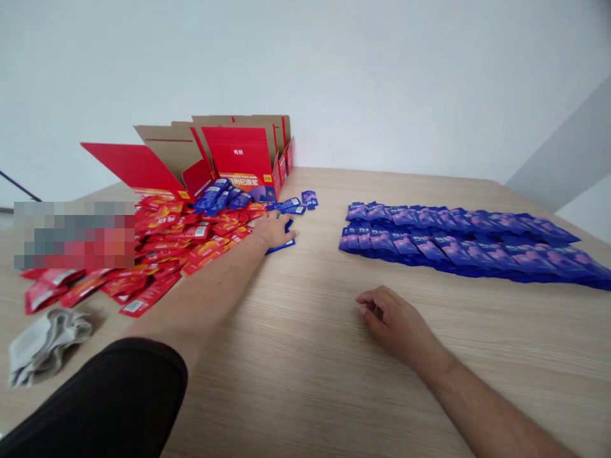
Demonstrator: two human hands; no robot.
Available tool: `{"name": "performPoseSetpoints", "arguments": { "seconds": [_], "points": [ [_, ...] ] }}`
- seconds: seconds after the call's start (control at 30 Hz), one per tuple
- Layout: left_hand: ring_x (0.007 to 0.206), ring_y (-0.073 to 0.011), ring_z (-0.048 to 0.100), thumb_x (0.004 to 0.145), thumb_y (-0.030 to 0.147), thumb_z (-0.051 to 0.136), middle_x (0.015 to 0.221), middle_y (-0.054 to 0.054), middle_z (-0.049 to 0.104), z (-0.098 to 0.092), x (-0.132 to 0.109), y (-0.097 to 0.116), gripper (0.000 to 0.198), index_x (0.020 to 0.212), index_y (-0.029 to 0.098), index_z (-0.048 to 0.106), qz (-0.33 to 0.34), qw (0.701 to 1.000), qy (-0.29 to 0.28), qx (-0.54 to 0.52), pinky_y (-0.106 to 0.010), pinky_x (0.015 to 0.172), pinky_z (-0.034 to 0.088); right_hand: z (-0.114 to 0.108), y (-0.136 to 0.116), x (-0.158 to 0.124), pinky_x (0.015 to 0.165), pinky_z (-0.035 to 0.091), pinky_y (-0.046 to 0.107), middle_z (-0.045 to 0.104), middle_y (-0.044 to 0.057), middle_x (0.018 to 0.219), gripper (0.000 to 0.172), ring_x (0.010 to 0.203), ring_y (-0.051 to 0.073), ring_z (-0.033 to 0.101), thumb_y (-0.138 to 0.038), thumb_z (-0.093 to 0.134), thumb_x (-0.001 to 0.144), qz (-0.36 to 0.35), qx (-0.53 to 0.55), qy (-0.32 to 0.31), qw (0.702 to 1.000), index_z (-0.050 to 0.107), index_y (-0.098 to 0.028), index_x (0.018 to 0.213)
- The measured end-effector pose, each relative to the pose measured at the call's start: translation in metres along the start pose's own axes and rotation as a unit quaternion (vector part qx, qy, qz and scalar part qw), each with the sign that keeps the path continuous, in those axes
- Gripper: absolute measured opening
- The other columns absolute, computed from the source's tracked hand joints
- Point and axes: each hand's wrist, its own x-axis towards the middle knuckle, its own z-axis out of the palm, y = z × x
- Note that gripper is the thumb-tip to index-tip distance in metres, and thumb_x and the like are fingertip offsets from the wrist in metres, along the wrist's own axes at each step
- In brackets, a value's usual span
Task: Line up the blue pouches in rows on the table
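My left hand (274, 230) reaches across the red sachets to the middle of the table. Its fingers are spread, thumb apart, and lie over a blue sachet (282, 246), which they partly hide. Close beyond the fingertips are more loose blue sachets (291, 205) and a small one (309, 198) lying apart. Loosely curled, with nothing seen in it, my right hand (389, 318) rests by the table's middle. In front of it stretch two rows of overlapping blue sachets, a far row (443, 218) and a near row (446, 249).
A heap of red sachets (160, 248) spreads over the left side, with blue ones (217, 196) on top. Opened red cartons (238, 156) stand behind it. A crumpled grey cloth (48, 343) lies at the front left of the wooden table (296, 381). A pixelated patch covers the far left.
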Motion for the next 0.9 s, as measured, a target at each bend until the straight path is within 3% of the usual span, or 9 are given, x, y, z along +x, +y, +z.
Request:
{"name": "performPoseSetpoints", "arguments": {
  "seconds": [0.3, 0.4, 0.47, 0.57, 0.67, 0.77, 0.9],
  "points": [
    [0.136, -0.0398, 0.048, 0.091, 0.067, 0.052, 0.157, -0.011, 0.043, -0.007, -0.091, 0.051, 0.062, 0.147, 0.039, 0.05, 0.094, 0.995, 0.012, -0.004, -0.058, 0.106, 0.046, -0.002, -0.003, 0.001, 0.082, 0.053, 0.033, 0.067, 0.008, 0.095, 0.023, 0.085, 0.019, 0.065, -0.02, 0.054, 0.091, 0.012, -0.001, -0.021, 1.0, 0.071, -0.018, 0.106],
    [0.135, -0.0402, 0.051, 0.09, 0.068, 0.054, 0.157, -0.011, 0.043, -0.016, -0.12, 0.054, 0.065, 0.149, 0.041, 0.046, 0.128, 0.992, -0.014, -0.008, -0.057, 0.104, 0.049, -0.001, -0.004, 0.001, 0.083, 0.053, 0.033, 0.067, 0.008, 0.097, 0.023, 0.086, 0.019, 0.065, -0.019, 0.055, 0.091, 0.019, 0.002, -0.021, 1.0, 0.071, -0.018, 0.107],
    [0.134, -0.0374, 0.053, 0.092, 0.068, 0.051, 0.153, -0.011, 0.048, -0.025, -0.124, 0.05, 0.068, 0.153, 0.042, 0.04, 0.15, 0.988, -0.024, -0.028, -0.054, 0.105, 0.049, -0.001, -0.004, 0.001, 0.084, 0.052, 0.033, 0.068, 0.008, 0.098, 0.023, 0.087, 0.019, 0.065, -0.019, 0.055, 0.091, 0.021, 0.003, -0.022, 1.0, 0.07, -0.018, 0.107],
    [0.136, -0.0341, 0.052, 0.096, 0.064, 0.047, 0.148, -0.011, 0.052, -0.038, -0.099, 0.038, 0.066, 0.155, 0.036, 0.039, 0.156, 0.987, 0.013, -0.034, -0.05, 0.112, 0.045, -0.001, -0.006, 0.001, 0.084, 0.052, 0.034, 0.068, 0.008, 0.1, 0.023, 0.088, 0.019, 0.066, -0.019, 0.054, 0.092, 0.023, 0.005, -0.028, 0.999, 0.07, -0.018, 0.109],
    [0.141, -0.0336, 0.047, 0.096, 0.058, 0.049, 0.15, -0.013, 0.051, -0.042, -0.042, 0.026, 0.066, 0.155, 0.028, 0.041, 0.143, 0.988, 0.051, -0.014, -0.048, 0.118, 0.039, -0.002, -0.008, 0.0, 0.083, 0.052, 0.034, 0.068, 0.008, 0.099, 0.024, 0.089, 0.02, 0.066, -0.017, 0.054, 0.091, 0.028, 0.001, -0.03, 0.999, 0.07, -0.019, 0.109],
    [0.143, -0.0323, 0.044, 0.096, 0.056, 0.049, 0.156, -0.011, 0.045, -0.035, 0.021, 0.02, 0.067, 0.157, 0.03, 0.038, 0.083, 0.996, 0.03, 0.002, -0.046, 0.12, 0.037, -0.002, -0.01, 0.0, 0.081, 0.052, 0.034, 0.068, 0.008, 0.098, 0.024, 0.089, 0.02, 0.067, -0.017, 0.055, 0.091, 0.031, -0.005, -0.034, 0.999, 0.071, -0.019, 0.108],
    [0.144, -0.0402, 0.041, 0.094, 0.064, 0.045, 0.16, -0.013, 0.042, -0.016, 0.086, 0.022, 0.073, 0.159, 0.033, 0.034, 0.047, 0.999, 0.01, 0.004, -0.056, 0.113, 0.04, -0.003, -0.013, -0.002, 0.076, 0.051, 0.033, 0.068, 0.008, 0.097, 0.023, 0.085, 0.02, 0.068, -0.017, 0.055, 0.091, 0.035, 0.002, -0.036, 0.999, 0.071, -0.02, 0.107]
  ]
}}
